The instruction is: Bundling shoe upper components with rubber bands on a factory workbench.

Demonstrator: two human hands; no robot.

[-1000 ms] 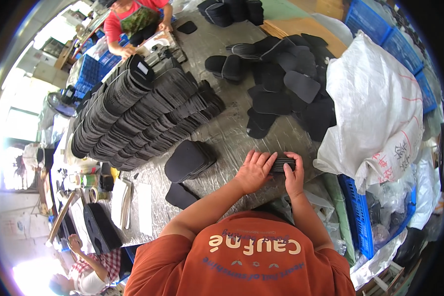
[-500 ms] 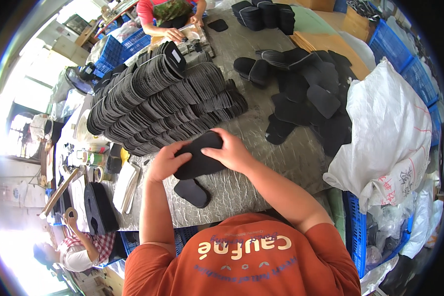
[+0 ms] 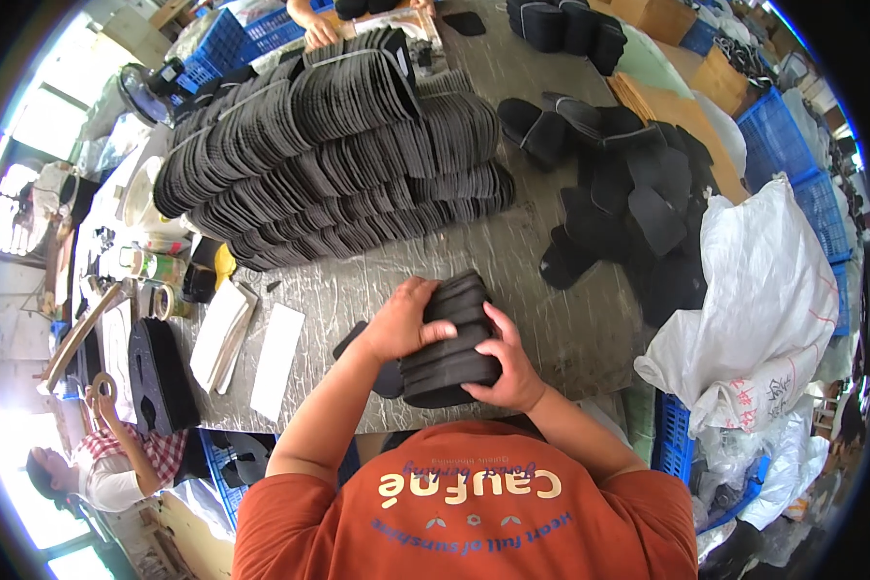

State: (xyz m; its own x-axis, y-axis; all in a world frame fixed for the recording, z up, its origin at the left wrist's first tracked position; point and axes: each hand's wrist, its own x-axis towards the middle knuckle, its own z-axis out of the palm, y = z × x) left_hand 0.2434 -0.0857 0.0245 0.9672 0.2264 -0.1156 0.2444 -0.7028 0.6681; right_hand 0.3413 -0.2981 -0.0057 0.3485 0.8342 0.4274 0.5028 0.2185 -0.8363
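Observation:
A thick stack of black insoles (image 3: 445,362) is gripped between my two hands near the table's front edge, its layered side facing up. My left hand (image 3: 403,321) wraps the stack's left side with the thumb laid across it. On the right side, my right hand (image 3: 508,369) presses with its fingers and thumb. A loose black insole (image 3: 389,380) lies on the table beneath my left wrist, partly covered by it. Beyond my hands stand long rows of tightly packed black insoles (image 3: 329,145), some tied with string.
Loose black insoles (image 3: 628,193) are heaped at the right, beside a white sack (image 3: 754,290). White card strips (image 3: 277,361) and a black insole bundle (image 3: 161,372) lie left. Co-workers' hands (image 3: 319,34) show at the far side and left. Blue crates (image 3: 778,135) stand along the right.
The insole stack has come nearer to me and turned so that its layered side shows. Both hands have shifted their hold on it. My view has moved, and a separate white strip now shows at left.

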